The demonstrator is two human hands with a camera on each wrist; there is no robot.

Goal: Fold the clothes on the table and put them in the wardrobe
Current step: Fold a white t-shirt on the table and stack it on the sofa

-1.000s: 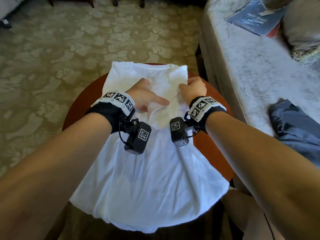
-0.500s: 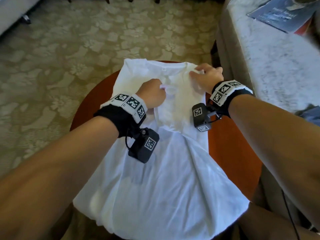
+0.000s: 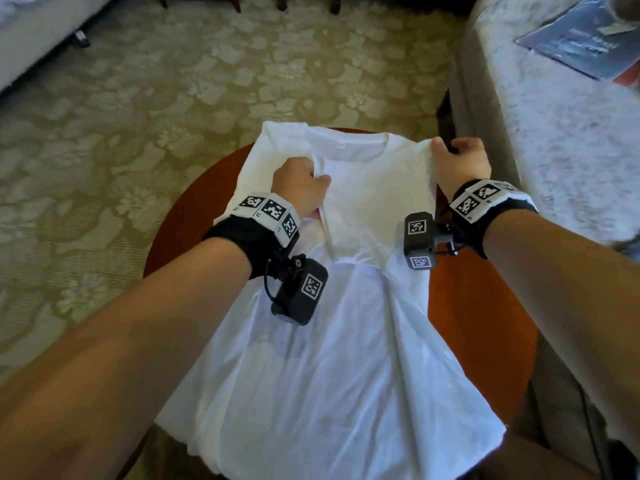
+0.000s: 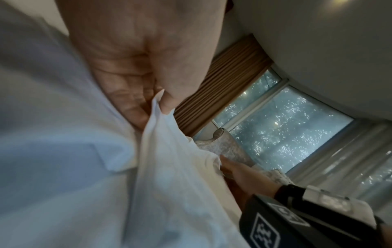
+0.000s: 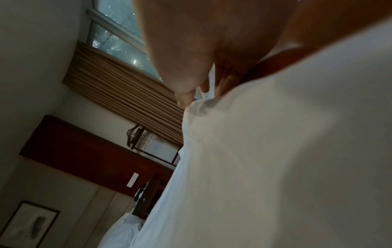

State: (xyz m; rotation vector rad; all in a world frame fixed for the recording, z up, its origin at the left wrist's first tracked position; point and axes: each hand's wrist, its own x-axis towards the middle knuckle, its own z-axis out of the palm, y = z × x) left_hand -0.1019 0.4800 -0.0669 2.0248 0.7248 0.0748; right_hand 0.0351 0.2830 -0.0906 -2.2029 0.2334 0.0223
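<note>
A white T-shirt (image 3: pixel 346 358) lies collar-away on a round reddish-brown table (image 3: pixel 478 323), its hem hanging over the near edge. My left hand (image 3: pixel 301 185) pinches a fold of the shirt's cloth left of the chest; in the left wrist view the thumb and fingers of that hand (image 4: pixel 152 94) nip the white fabric (image 4: pixel 169 159). My right hand (image 3: pixel 457 164) grips the shirt's right shoulder edge and holds it raised; its wrist view shows fingers (image 5: pixel 191 87) curled onto the white cloth (image 5: pixel 275 167). The cloth between both hands is stretched.
A pale bed (image 3: pixel 571 133) runs along the right, close to the table, with a dark booklet (image 3: pixel 581 39) on it. Patterned carpet (image 3: pixel 138 116) surrounds the table. Furniture legs (image 3: pixel 280 1) stand at the far edge.
My right hand has moved out to the right along the shoulder, pulling the folded part of the shirt open. My left hand has closed on the cloth and stayed left of the chest.
</note>
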